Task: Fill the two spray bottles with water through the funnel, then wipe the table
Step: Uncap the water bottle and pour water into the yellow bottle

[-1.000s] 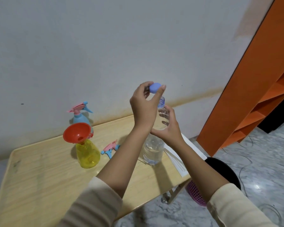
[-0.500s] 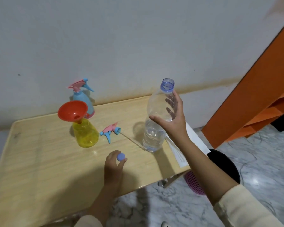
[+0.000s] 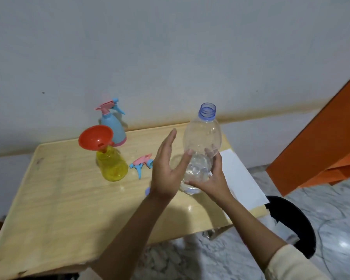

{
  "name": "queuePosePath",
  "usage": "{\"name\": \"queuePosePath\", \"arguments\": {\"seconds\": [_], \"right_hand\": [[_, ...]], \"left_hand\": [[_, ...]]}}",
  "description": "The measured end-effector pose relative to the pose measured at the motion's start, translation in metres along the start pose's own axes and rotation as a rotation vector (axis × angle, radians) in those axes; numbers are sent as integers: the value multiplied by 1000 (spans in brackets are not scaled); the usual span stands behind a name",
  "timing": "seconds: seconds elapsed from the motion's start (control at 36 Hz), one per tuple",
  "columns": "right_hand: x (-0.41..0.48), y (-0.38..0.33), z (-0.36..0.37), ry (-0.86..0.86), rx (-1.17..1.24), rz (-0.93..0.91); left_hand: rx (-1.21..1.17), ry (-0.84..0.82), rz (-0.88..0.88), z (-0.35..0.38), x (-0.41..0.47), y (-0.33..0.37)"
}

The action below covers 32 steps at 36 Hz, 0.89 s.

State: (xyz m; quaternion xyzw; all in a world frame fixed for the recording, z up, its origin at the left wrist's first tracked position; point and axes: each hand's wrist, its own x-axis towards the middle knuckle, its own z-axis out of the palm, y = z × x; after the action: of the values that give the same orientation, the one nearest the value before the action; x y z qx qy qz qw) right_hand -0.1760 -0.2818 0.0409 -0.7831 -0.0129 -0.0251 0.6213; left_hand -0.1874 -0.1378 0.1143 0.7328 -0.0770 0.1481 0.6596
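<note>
The water bottle (image 3: 202,142), clear and uncapped, is held upright above the right part of the desk (image 3: 55,209), a little water in its lower part. The right hand (image 3: 209,178) grasps it low on the body, fingers wrapped round the far side and thumb at the base, so most of the bottle stands above the grip. The left hand (image 3: 166,170) is open, fingers straight, its thumb touching the bottle's left side without closing on it. A small blue thing by the left wrist may be the cap (image 3: 148,191); it is mostly hidden. Toward the desk's back edge stands the yellow bottle (image 3: 111,166) with the orange funnel (image 3: 95,137) in its neck, the blue bottle (image 3: 113,128) just behind it. A loose spray head (image 3: 141,163) lies between the yellow bottle and the left hand. White paper (image 3: 238,178) overhangs the right edge.
</note>
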Motion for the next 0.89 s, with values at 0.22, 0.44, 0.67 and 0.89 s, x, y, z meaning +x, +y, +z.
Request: {"name": "queuePosePath", "arguments": {"seconds": [0.22, 0.44, 0.67, 0.89], "right_hand": [[11, -4, 12, 77, -54, -45], [25, -24, 23, -25, -191, -214], [36, -87, 25, -189, -464, -312], [31, -110, 21, -243, -800, -275]], "left_hand": [[243, -126, -53, 22, 14, 16], [127, 94, -61, -14, 20, 17], [-45, 340, -6, -48, 34, 29], [-323, 369, -239, -52, 25, 17]]}}
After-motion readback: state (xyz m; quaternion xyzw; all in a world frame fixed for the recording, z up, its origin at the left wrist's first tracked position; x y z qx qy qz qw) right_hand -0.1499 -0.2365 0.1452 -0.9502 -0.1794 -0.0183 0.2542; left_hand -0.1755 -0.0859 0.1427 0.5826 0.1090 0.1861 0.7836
